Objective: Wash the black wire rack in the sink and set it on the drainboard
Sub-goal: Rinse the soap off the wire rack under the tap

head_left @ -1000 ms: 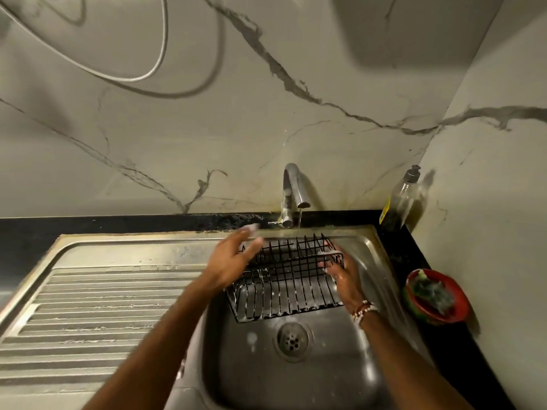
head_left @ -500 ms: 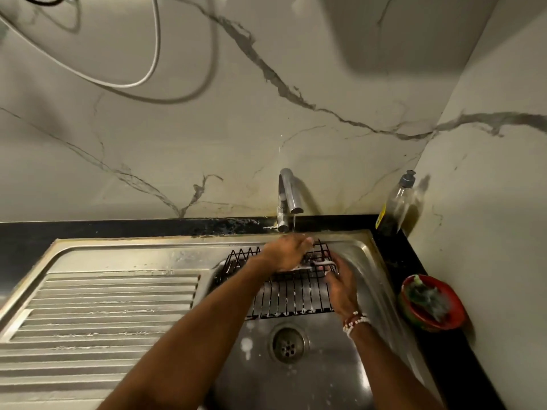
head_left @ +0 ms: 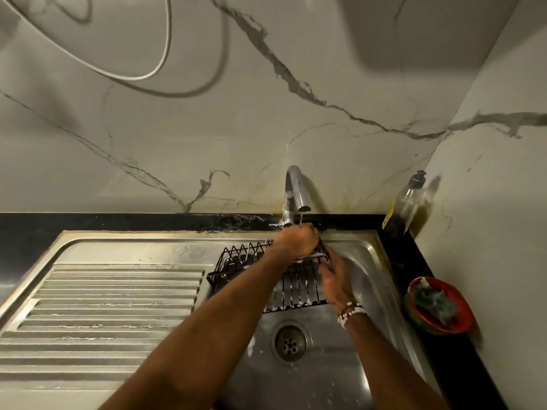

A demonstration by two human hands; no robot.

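Observation:
The black wire rack [head_left: 236, 261] lies across the back of the steel sink basin [head_left: 364, 261], its left end near the drainboard [head_left: 103, 306]. My left hand [head_left: 296, 241] reaches across over the rack's far right corner, fingers curled round its top wire, right under the tap [head_left: 296, 190], which lets out a thin stream. My right hand [head_left: 334, 279] grips the rack's right end just below the left hand. Soap suds cling to the wires. The fingertips of both hands are partly hidden.
A ribbed steel drainboard takes up the left. A drain [head_left: 290, 341] sits in the basin's middle. On the black counter at right stand a soap bottle [head_left: 405, 202] and a red bowl [head_left: 438, 306] holding a scrubber. Marble walls close in behind and at right.
My left hand crossed from the rack's left side to its far right corner under the tap and closed on the wire. The rack shifted left and back. The right hand kept its hold.

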